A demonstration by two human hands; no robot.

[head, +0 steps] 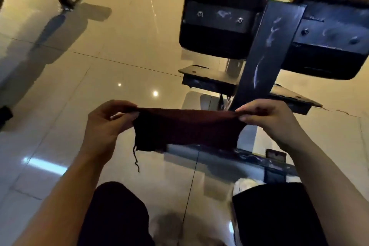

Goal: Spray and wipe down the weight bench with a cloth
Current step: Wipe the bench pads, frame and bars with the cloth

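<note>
Glossy tiled floor (111, 50) surrounds the work area and throws back glare from the ceiling lights. Nearest to me, my knees in dark shorts sit low in view; I appear to be crouched.

Above them, my left hand (105, 124) pinches one top corner of the dark cloth (185, 128) and my right hand (269, 118) pinches the other, fingers curled on the hem. It hangs stretched between them, off the floor, touching no part of the equipment. A loose thread (136, 158) dangles from its lower left corner.

Beyond it stands the weight bench (263, 50): a slanted dark frame post streaked with white residue, and two black pads (219, 16) seen from their bolted undersides.

No spray bottle is identifiable in view.

Risks noted:
- The thread could snag on a bolt head or bracket edge and tear the weave.
- Wiping dry, if the streaks are dried residue, would likely smear rather than lift them.
- Any overspray landing on polished tile would be a slip hazard beside my feet.
- A two-corner pinch gives little pressure; I judge the cloth needs folding first.
</note>
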